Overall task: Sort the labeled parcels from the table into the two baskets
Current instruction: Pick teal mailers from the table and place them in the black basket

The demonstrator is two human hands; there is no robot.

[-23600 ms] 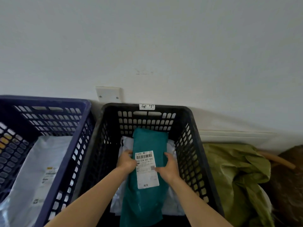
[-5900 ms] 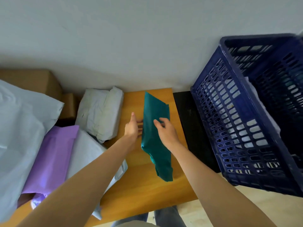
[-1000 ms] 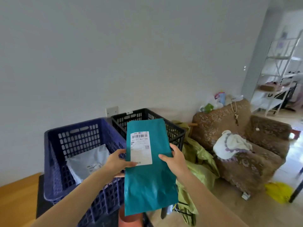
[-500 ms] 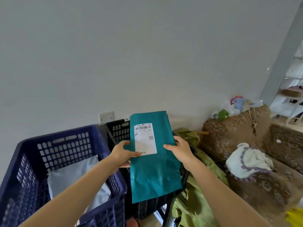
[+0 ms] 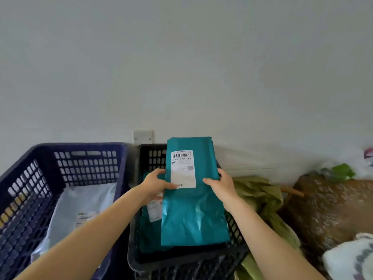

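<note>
I hold a teal parcel [image 5: 193,215] with a white barcode label [image 5: 183,168] above the black basket [image 5: 181,263]. My left hand [image 5: 156,183] grips its left edge, thumb on the label's lower corner. My right hand [image 5: 221,183] grips its right edge. Below it in the black basket lies another teal parcel [image 5: 149,235] with its own label, mostly hidden. The blue basket [image 5: 66,150] stands to the left and holds a grey parcel [image 5: 80,207].
Both baskets stand against a white wall with a socket plate [image 5: 143,136]. A crumpled green sheet [image 5: 260,197] lies right of the black basket. Further right is a brown patterned sofa [image 5: 327,207] with a white cloth [image 5: 351,257] on it.
The view has dropped and closed in on the baskets. Both hands have carried the teal parcel forward, so it hangs over the black basket's opening.
</note>
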